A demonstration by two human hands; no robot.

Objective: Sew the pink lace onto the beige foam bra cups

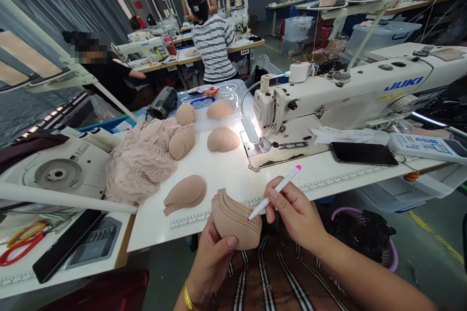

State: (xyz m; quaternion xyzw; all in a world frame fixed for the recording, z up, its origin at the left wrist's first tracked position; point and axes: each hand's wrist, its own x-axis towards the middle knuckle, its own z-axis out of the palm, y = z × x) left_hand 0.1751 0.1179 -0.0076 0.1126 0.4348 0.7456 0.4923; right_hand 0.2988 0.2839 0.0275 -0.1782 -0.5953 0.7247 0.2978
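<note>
My left hand grips a fanned stack of beige foam bra cup pieces at the table's front edge, thumb on the front piece. A white marker pen with a pink end is pinched in my right hand. Its tip meets the edges of the stacked pieces, near their right side. Just left of the stack lie a few more beige cup pieces on the white tabletop. Further back, more fanned piles and another pile rest beside the sewing machine's needle area.
A white sewing machine stands at the right, with thread snips on its bed and a black phone nearby. Pale lace fabric is heaped at the left. Scissors lie on the left table. Several people work beyond.
</note>
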